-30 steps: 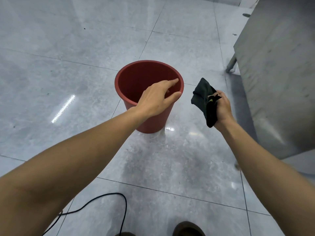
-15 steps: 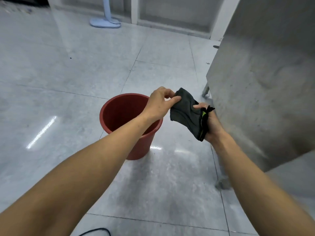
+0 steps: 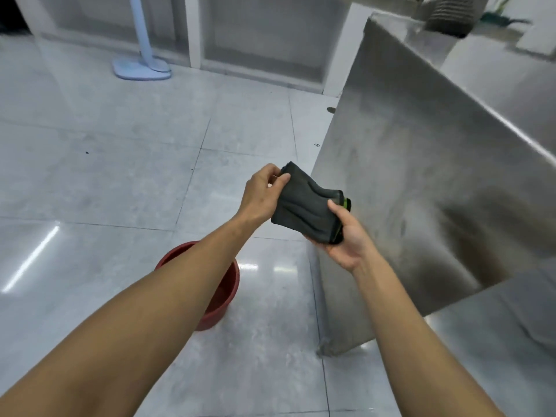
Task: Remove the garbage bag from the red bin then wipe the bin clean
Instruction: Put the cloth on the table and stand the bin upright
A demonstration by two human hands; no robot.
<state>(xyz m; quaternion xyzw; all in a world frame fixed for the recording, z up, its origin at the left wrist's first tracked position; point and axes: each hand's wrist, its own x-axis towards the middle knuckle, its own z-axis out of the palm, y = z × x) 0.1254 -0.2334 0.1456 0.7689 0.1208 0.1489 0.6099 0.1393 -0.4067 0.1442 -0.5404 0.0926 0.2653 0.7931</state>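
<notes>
Your red bin [image 3: 224, 291] stands upright on the tiled floor [image 3: 105, 182] at about 7 o'clock from the middle of your view, and your left forearm crosses in front of it and hides most of its mouth, so you cannot tell what is inside. Up at about 1 o'clock from the bin, well above it, you hold a dark grey cloth [image 3: 307, 210] with a green edge between both hands. Your left hand [image 3: 263, 195] pinches the cloth's upper left corner between thumb and fingers. Your right hand [image 3: 346, 239] cups the cloth's lower right end from beneath, thumb pressed on top. At 3 o'clock from the cloth, just beside your right hand, rises the steel side of a worktop [image 3: 421, 191]. Far off at 11 o'clock a pale blue stand base [image 3: 140, 69] rests on the floor by the wall.
</notes>
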